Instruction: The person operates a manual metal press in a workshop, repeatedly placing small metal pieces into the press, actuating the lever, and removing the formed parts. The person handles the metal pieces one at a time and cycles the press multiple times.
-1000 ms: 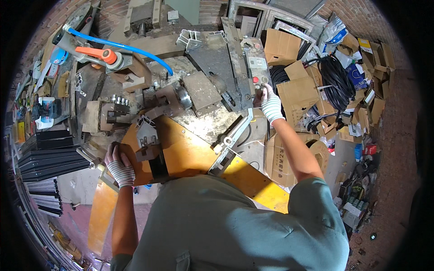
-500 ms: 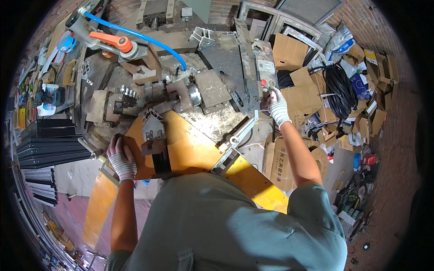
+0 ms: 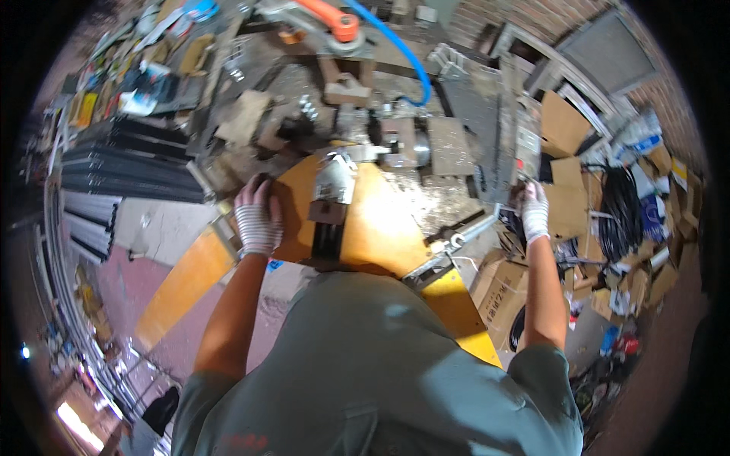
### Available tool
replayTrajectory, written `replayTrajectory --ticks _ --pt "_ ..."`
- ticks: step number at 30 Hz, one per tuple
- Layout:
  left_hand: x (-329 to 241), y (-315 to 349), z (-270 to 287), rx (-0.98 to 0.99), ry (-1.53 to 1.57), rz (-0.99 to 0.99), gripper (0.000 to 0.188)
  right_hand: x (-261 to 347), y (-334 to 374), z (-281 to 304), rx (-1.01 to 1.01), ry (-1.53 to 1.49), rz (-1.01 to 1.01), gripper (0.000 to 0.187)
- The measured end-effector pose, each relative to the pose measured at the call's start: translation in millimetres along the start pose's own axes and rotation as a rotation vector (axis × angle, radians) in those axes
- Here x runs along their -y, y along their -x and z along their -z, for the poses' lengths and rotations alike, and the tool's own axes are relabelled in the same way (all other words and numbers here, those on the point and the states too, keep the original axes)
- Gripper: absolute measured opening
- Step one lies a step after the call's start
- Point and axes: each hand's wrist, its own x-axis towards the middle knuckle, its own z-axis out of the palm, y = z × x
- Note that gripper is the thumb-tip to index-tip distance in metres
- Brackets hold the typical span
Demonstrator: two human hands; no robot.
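Observation:
My left hand (image 3: 259, 216), in a white striped glove with bare fingertips, lies with outstretched fingers at the left edge of an orange-brown wooden board (image 3: 384, 220). On that board, right of the hand, sits a silver metal piece (image 3: 334, 179) with a brown block (image 3: 328, 211) and a dark strip at its near side. A pale bar (image 3: 366, 153) extends from it towards the machine's metal blocks (image 3: 449, 146). My right hand (image 3: 534, 213), gloved alike, is at the near end of a grey control box (image 3: 528, 143) with a red button. Its fingers are curled; what they grip is hidden by blur.
An orange lever (image 3: 344, 26) and blue hose (image 3: 403, 53) stand over the machine. Dark metal profiles (image 3: 137, 163) are stacked at left. Cardboard boxes (image 3: 566, 186) and a black cable coil (image 3: 620, 216) lie at right. A yellow board (image 3: 456, 315) slants beside my body.
The view has swung, so the machine and both hands appear further right. Both hands keep their places at the board and control box. The pale bar beside the silver piece shows now.

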Motion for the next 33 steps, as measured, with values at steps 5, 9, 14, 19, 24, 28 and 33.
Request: replayTrajectory --ticks 5,9,14,19,24,28,33 --pt "4 2 -5 -0.023 0.014 0.017 0.039 -14 -18 14 0.057 -0.186 -0.125 0.034" --pt "5 3 -6 -0.008 0.035 0.030 0.039 -7 -30 15 0.024 -0.234 -0.270 0.033" --pt "6 2 -5 -0.009 0.038 0.036 0.040 14 -33 3 0.023 -0.163 -0.320 0.041" --pt "6 2 -5 0.002 0.013 0.048 0.040 25 -26 -9 -0.090 -0.093 -0.373 0.038" --pt "8 2 -6 0.012 -0.001 0.052 0.040 15 -20 -38 -0.328 -0.299 -0.190 0.039" --pt "10 3 -8 0.000 0.014 0.045 0.040 13 -17 -39 -0.322 -0.269 -0.133 0.036" --pt "11 3 -9 0.002 0.017 0.041 0.040 15 -20 -18 -0.208 -0.309 -0.260 0.030"
